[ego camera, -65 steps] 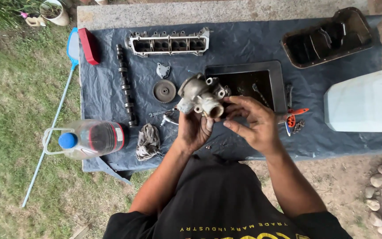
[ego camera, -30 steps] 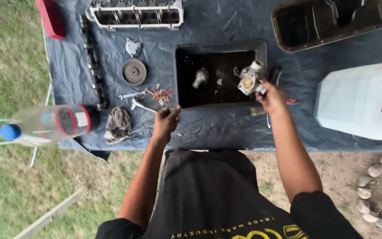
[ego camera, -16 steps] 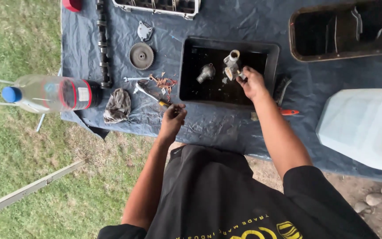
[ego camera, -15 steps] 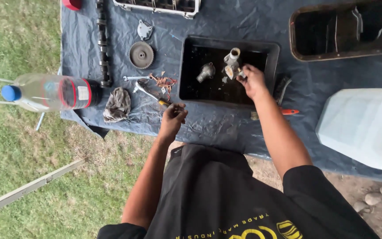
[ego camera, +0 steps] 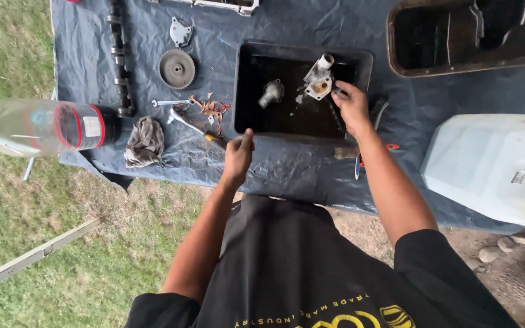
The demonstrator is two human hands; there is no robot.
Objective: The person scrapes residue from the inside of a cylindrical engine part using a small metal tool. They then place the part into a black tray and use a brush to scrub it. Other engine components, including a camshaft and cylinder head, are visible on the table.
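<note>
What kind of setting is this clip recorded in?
Most likely an outdoor, makeshift engine-repair spot. A dark tarp lies over grass, laid out with a camshaft, a gear and a black tray, where the right hand touches a metal housing.

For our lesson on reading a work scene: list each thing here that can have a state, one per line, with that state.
Metal housing: in the black tray, right hand touching it.
Small grey part: lying loose in the tray.
Left hand: on the tray's near edge.
Plastic bottle: on its side, capped.
Rag: crumpled.
Gear wheel: lying flat.
</note>
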